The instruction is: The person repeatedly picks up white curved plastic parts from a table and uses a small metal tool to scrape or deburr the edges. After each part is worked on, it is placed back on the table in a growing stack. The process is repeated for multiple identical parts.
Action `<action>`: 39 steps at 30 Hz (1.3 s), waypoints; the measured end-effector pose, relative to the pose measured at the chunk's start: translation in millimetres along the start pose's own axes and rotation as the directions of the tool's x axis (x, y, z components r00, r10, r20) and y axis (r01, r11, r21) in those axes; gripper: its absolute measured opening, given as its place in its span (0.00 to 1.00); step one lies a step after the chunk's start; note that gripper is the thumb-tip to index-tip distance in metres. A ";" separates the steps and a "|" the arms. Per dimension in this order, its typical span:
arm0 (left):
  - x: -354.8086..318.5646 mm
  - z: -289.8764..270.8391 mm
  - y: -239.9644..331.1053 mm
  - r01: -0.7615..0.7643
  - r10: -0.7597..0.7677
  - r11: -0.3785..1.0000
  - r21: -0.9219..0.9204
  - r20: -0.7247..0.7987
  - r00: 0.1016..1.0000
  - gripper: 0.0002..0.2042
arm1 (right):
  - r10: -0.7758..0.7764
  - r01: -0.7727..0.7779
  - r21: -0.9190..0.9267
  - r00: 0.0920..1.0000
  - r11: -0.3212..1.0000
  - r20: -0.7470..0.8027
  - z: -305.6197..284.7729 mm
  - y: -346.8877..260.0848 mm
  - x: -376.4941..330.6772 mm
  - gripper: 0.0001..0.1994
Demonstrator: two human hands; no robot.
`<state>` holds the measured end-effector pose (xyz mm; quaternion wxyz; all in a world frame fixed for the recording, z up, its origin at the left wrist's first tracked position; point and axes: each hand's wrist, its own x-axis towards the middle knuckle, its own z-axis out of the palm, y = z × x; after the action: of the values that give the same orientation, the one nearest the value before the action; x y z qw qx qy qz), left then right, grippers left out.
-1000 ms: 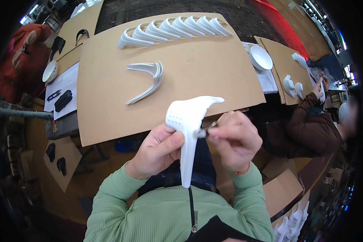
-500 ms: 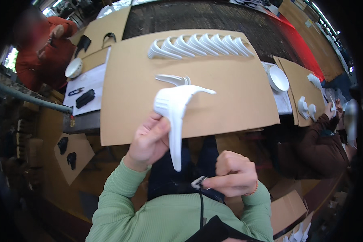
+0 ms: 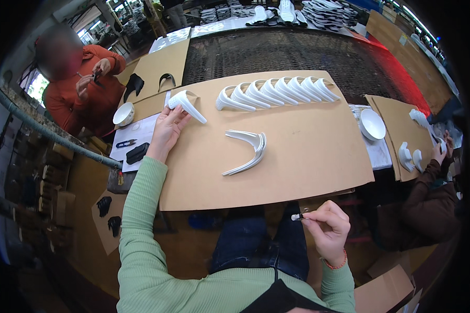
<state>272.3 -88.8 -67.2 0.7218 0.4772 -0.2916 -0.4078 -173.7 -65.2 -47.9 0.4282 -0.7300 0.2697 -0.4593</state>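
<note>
My left hand point(image 3: 167, 133) reaches to the far left of a cardboard sheet point(image 3: 308, 167), its fingers closed on a white, curved, U-shaped piece point(image 3: 193, 110) that resembles a shoe heel part. Below the sheet's near edge, my right hand point(image 3: 330, 227) pinches a small brush-like tool point(image 3: 297, 216) with a white tip and a dark band; most of it is hidden by the fingers. Several similar white pieces stand in an overlapping row point(image 3: 239, 105) along the far side of the sheet. A nested stack of white curved pieces point(image 3: 259, 148) lies near the middle.
White bowls stand left point(image 3: 124, 114) and right point(image 3: 372, 124) of the sheet. Thread snips point(image 3: 126, 143) and a black object point(image 3: 137, 153) lie at the left. Co-workers sit at both sides: one in an orange top point(image 3: 70, 112), one in brown sleeves point(image 3: 423, 190).
My left hand has carried the white piece from in front of me to the sheet's far left. My right hand has moved right and slightly up with the small tool. The view has shifted.
</note>
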 end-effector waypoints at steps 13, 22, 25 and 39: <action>6.7 -24.2 39.5 0.036 -0.129 0.447 0.894 0.025 0.991 0.29 | -0.024 0.007 -0.157 0.994 0.988 -0.106 -3.7 12.5 2.3 0.07; 37.5 25.8 11.8 -0.025 -0.168 0.490 0.871 0.122 0.978 0.26 | -0.017 -0.009 -0.187 0.991 0.982 -0.136 -10.7 5.8 -0.7 0.07; 39.3 40.3 8.4 -0.010 -0.172 0.486 0.874 0.107 0.979 0.26 | -0.018 -0.013 -0.204 0.988 0.979 -0.151 -15.0 6.0 -1.2 0.07; -22.9 97.1 -3.5 -0.282 0.075 0.597 0.751 0.298 0.952 0.30 | -0.080 -0.012 -0.332 0.961 0.943 -0.264 -50.3 23.3 28.5 0.06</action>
<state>181.2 -113.5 -34.7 0.4373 0.6605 -0.5702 -0.2176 -206.8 -118.0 -45.0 0.2502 -0.7254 0.3868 -0.5114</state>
